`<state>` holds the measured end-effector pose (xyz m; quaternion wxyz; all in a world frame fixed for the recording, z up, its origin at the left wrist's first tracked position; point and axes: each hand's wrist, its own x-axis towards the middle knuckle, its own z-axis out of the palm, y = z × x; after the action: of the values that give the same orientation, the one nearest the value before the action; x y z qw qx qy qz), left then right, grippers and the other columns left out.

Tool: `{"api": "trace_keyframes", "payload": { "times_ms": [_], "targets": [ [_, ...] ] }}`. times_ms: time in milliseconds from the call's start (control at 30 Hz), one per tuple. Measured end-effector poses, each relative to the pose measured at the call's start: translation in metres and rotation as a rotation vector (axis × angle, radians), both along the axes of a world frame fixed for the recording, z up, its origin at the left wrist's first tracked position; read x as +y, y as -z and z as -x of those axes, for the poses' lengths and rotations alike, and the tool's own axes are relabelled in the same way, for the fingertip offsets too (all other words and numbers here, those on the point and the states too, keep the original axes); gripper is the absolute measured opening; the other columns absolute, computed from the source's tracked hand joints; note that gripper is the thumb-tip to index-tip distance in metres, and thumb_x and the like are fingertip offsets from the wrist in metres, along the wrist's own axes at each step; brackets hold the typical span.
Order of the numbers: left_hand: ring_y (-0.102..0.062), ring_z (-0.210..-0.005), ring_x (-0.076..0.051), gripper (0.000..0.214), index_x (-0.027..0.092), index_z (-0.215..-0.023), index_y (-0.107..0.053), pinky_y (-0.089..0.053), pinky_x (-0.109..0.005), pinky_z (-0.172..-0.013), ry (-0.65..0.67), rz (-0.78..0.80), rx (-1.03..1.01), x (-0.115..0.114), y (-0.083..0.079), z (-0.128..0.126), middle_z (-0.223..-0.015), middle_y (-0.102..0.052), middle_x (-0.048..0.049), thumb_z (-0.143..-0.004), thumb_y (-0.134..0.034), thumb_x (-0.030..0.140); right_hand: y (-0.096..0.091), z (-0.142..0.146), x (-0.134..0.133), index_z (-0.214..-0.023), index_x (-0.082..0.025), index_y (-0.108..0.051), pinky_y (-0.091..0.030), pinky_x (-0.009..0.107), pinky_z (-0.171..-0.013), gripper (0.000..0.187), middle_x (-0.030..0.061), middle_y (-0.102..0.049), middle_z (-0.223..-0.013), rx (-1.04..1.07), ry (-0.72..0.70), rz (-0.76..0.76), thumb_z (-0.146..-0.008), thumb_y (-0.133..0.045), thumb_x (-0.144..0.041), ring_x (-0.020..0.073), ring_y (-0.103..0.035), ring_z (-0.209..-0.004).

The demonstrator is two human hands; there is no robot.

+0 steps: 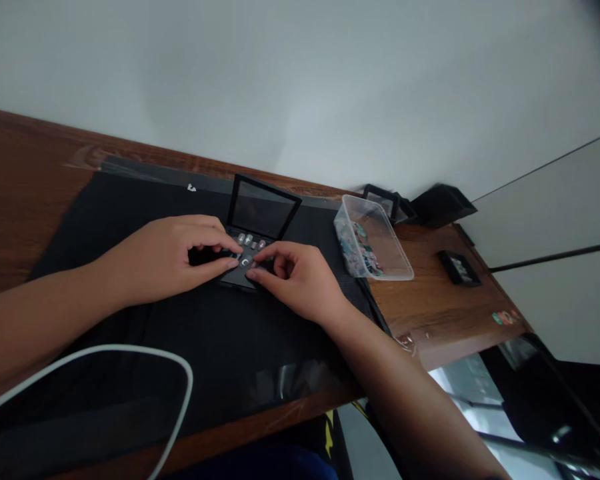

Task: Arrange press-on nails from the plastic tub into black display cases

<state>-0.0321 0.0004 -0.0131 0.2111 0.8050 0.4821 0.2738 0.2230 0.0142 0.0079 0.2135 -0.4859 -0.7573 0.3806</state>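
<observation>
A small black case (230, 279) with a hinged, clear-windowed lid (264, 208) stands open on the black cloth. Several small, shiny round pieces (249, 239) lie in its upper part, and one with a crescent mark (246, 261) sits between my fingertips. From the left, my left hand (180, 253) reaches into the case, thumb and forefinger pinched close together at its left side. Opposite it, my right hand (303, 277) has its thumb and forefinger pinched beside the crescent piece. Whatever is between the fingertips of either hand is too small to make out.
Right of the case, a clear plastic tub (375, 243) holds many small coloured pieces. Black frames (380, 200), a black box (443, 203) and another small black case (459, 268) stand farther right. A white cable (125, 348) loops across the front left.
</observation>
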Motion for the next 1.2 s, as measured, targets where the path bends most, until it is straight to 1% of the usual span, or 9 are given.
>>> {"api": "trace_keyframes", "payload": {
  "times_ms": [100,200,367,467,600,767,1033,1100,1200],
  "targets": [
    [-0.070,-0.084,-0.020,0.034,0.034,-0.105,-0.086,-0.050,-0.030,-0.070,0.008,-0.011,-0.015,-0.0004,-0.0029,-0.0011,-0.102,-0.077,-0.0028,-0.100,-0.063,0.059,-0.0013,-0.0006,-0.0005,-0.099,-0.020,-0.084,-0.033,0.025,-0.058,0.019,-0.0080,-0.053,-0.060,0.001,0.001,-0.011,-0.086,-0.088,-0.034,0.0083,-0.043,-0.055],
    [-0.070,-0.088,-0.021,0.031,0.034,-0.102,-0.087,-0.051,-0.031,-0.075,0.031,-0.033,-0.031,-0.0014,-0.0057,-0.0028,-0.101,-0.077,-0.0031,-0.100,-0.065,0.056,-0.0034,-0.0011,-0.0012,-0.100,-0.020,-0.084,-0.033,0.025,-0.058,0.019,-0.0080,-0.053,-0.060,-0.011,0.004,-0.011,-0.086,-0.088,-0.032,0.0084,-0.043,-0.055],
    [-0.069,-0.088,-0.020,0.025,0.038,-0.101,-0.089,-0.049,-0.031,-0.075,0.100,-0.071,-0.023,-0.0029,-0.0078,-0.0047,-0.099,-0.074,-0.0026,-0.099,-0.067,0.049,-0.0048,-0.0023,-0.0022,-0.100,-0.019,-0.084,-0.034,0.026,-0.058,0.020,-0.0075,-0.055,-0.062,-0.025,0.011,-0.017,-0.087,-0.087,-0.034,0.0089,-0.045,-0.056],
    [-0.067,-0.087,-0.020,0.026,0.036,-0.098,-0.090,-0.049,-0.032,-0.076,0.148,-0.105,-0.013,-0.0030,-0.0091,-0.0059,-0.095,-0.073,-0.0030,-0.102,-0.066,0.046,-0.0038,-0.0031,-0.0020,-0.101,-0.019,-0.084,-0.034,0.026,-0.058,0.021,-0.0077,-0.054,-0.062,-0.021,0.010,-0.018,-0.087,-0.087,-0.034,0.0087,-0.045,-0.056],
    [-0.064,-0.088,-0.022,0.026,0.036,-0.100,-0.090,-0.047,-0.035,-0.080,0.184,-0.177,0.002,-0.0022,-0.0092,-0.0078,-0.093,-0.073,-0.0035,-0.104,-0.066,0.043,-0.0021,-0.0034,-0.0010,-0.101,-0.019,-0.083,-0.034,0.026,-0.057,0.021,-0.0082,-0.054,-0.061,-0.018,0.009,-0.028,-0.087,-0.088,-0.034,0.0086,-0.045,-0.055],
    [-0.063,-0.092,-0.022,0.027,0.036,-0.101,-0.090,-0.047,-0.036,-0.084,0.201,-0.250,0.003,-0.0015,-0.0052,-0.0076,-0.096,-0.074,-0.0032,-0.107,-0.064,0.040,-0.0035,-0.0031,-0.0006,-0.099,-0.019,-0.083,-0.035,0.025,-0.056,0.020,-0.0083,-0.054,-0.061,-0.032,0.016,-0.026,-0.087,-0.087,-0.034,0.0086,-0.046,-0.056],
    [-0.064,-0.092,-0.022,0.025,0.035,-0.110,-0.089,-0.049,-0.033,-0.079,0.200,-0.230,0.017,-0.0004,-0.0055,-0.0065,-0.096,-0.074,-0.0035,-0.106,-0.065,0.040,-0.0057,-0.0031,-0.0009,-0.102,-0.020,-0.083,-0.035,0.025,-0.057,0.020,-0.0084,-0.054,-0.061,-0.049,0.001,-0.028,-0.087,-0.086,-0.033,0.0085,-0.046,-0.056],
    [-0.064,-0.092,-0.022,0.025,0.036,-0.109,-0.089,-0.049,-0.033,-0.079,0.199,-0.233,0.010,-0.0001,-0.0054,-0.0066,-0.095,-0.074,-0.0028,-0.106,-0.064,0.039,-0.0051,-0.0037,-0.0010,-0.103,-0.019,-0.082,-0.035,0.025,-0.058,0.022,-0.0087,-0.055,-0.061,-0.031,-0.015,-0.019,-0.087,-0.087,-0.033,0.0081,-0.046,-0.056],
    [-0.066,-0.093,-0.022,0.023,0.035,-0.109,-0.088,-0.051,-0.032,-0.080,0.182,-0.243,-0.007,-0.0005,-0.0061,-0.0075,-0.094,-0.075,-0.0021,-0.106,-0.066,0.040,-0.0060,-0.0062,-0.0017,-0.108,-0.019,-0.082,-0.035,0.024,-0.057,0.028,-0.0093,-0.055,-0.062,0.062,-0.073,0.050,-0.086,-0.087,-0.035,0.0071,-0.045,-0.055]
  ]
}}
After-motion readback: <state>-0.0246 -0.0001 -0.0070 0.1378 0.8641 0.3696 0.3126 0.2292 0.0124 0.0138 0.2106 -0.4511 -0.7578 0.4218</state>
